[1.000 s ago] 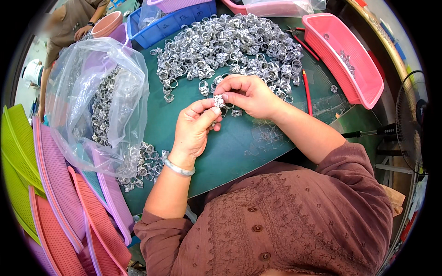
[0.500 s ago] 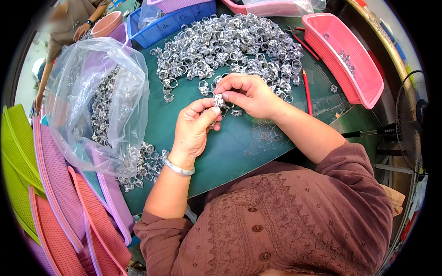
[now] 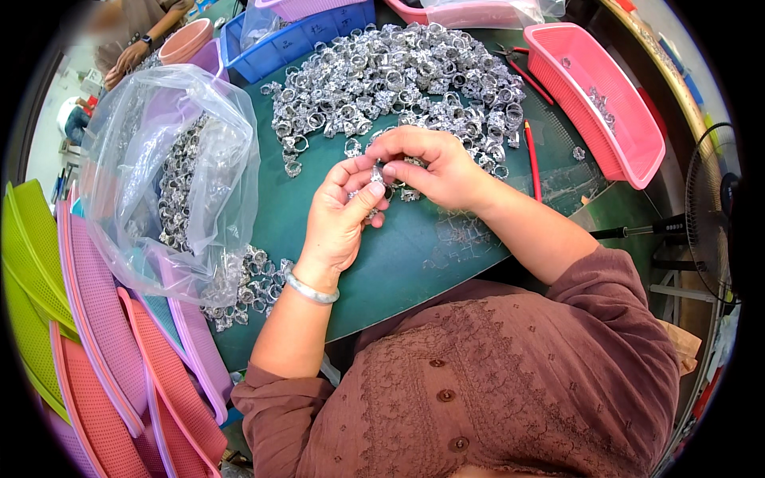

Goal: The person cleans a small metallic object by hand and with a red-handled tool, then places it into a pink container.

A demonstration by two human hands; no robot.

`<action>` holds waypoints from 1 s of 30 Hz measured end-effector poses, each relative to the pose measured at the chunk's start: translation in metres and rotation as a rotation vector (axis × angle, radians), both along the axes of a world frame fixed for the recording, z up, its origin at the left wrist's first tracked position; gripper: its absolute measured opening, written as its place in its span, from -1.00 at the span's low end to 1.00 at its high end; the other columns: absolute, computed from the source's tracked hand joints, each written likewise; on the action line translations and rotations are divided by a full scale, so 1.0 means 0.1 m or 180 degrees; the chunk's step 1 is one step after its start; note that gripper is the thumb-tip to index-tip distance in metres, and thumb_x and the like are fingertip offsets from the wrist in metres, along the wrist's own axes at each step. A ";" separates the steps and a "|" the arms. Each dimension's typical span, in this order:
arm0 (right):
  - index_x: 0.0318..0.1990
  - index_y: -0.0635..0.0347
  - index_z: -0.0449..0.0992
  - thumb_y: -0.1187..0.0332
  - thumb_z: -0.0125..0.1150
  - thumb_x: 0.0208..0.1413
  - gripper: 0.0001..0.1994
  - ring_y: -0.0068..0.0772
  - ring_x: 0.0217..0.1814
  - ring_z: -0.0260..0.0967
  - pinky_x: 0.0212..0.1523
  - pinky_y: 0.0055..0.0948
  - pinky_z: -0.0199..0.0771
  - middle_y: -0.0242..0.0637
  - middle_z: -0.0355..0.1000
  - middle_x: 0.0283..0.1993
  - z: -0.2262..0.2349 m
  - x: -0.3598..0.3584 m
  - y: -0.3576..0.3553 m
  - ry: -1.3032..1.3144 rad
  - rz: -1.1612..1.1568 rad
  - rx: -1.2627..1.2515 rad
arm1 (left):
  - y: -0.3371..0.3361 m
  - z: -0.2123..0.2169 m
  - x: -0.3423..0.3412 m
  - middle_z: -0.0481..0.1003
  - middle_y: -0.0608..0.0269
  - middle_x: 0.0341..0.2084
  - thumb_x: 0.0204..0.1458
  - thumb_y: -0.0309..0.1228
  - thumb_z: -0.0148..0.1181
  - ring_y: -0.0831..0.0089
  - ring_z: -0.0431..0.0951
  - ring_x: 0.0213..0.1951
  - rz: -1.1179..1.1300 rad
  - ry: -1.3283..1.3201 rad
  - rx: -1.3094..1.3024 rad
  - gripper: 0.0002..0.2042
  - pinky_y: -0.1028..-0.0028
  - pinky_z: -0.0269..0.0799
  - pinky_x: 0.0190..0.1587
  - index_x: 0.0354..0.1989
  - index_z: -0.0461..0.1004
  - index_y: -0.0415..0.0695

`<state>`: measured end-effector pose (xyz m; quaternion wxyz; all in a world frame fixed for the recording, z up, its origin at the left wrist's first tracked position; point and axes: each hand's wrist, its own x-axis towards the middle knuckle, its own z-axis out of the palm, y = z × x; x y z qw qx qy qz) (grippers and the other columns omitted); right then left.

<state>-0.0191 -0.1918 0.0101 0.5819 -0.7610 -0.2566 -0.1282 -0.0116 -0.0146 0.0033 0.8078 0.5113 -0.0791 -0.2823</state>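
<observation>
Between my two hands is a silvery ring (image 3: 376, 177), partly hidden by fingers. My left hand (image 3: 339, 211), with a pale bangle (image 3: 311, 288) at its wrist, pinches the ring between thumb and fingers; more silvery metal shows against its curled fingers. From the right, my right hand (image 3: 434, 166) closes thumb and forefinger on the ring's upper side. A large heap of similar silver rings (image 3: 398, 76) lies just beyond both hands on the green tabletop (image 3: 382, 271). A few loose rings rest close to the right fingers.
At left stand a clear plastic bag (image 3: 215, 159) of rings and stacked coloured baskets (image 3: 103, 319). A smaller ring pile (image 3: 251, 287) lies beside the bag. To the right are a red pencil (image 3: 532, 163), red-handled pliers (image 3: 530, 80), a pink basket (image 3: 574, 103) and a fan (image 3: 709, 211).
The ring has turned in my fingers, showing a narrower side. My hands stay nearly in place. Another person's arm at the upper left has shifted.
</observation>
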 end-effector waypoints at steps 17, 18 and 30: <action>-0.27 0.23 0.47 0.65 0.06 -0.19 -0.74 -0.22 -0.14 0.31 -0.13 -0.36 0.32 -0.24 0.36 -0.17 -0.04 0.06 -0.10 -0.0943 -0.0535 -0.1237 | 0.07 -0.02 0.09 0.40 0.24 -0.22 -0.05 -0.62 0.00 0.50 0.42 -0.29 0.0263 -0.0043 -0.0486 -0.64 0.54 0.39 -0.36 -0.01 0.29 -0.15; -0.29 0.22 0.47 0.62 0.08 -0.21 -0.75 -0.20 -0.09 0.27 -0.09 -0.32 0.28 -0.25 0.35 -0.14 -0.03 0.04 -0.10 -0.1015 -0.0583 -0.1557 | 0.11 -0.03 0.12 0.41 0.24 -0.24 -0.04 -0.59 -0.01 0.47 0.43 -0.29 0.0250 0.0147 -0.0765 -0.66 0.51 0.40 -0.36 -0.03 0.30 -0.15; -0.44 0.10 0.53 0.46 0.22 -0.26 -0.87 -0.17 0.06 0.14 0.04 -0.24 0.13 -0.31 0.31 -0.06 -0.04 -0.01 -0.03 -0.1100 -0.0955 -0.2367 | 0.10 -0.04 0.13 0.41 0.37 -0.53 0.02 -0.39 0.07 0.58 0.41 -0.49 0.0416 0.0301 0.0027 -0.88 0.59 0.32 -0.54 -0.34 0.42 -0.16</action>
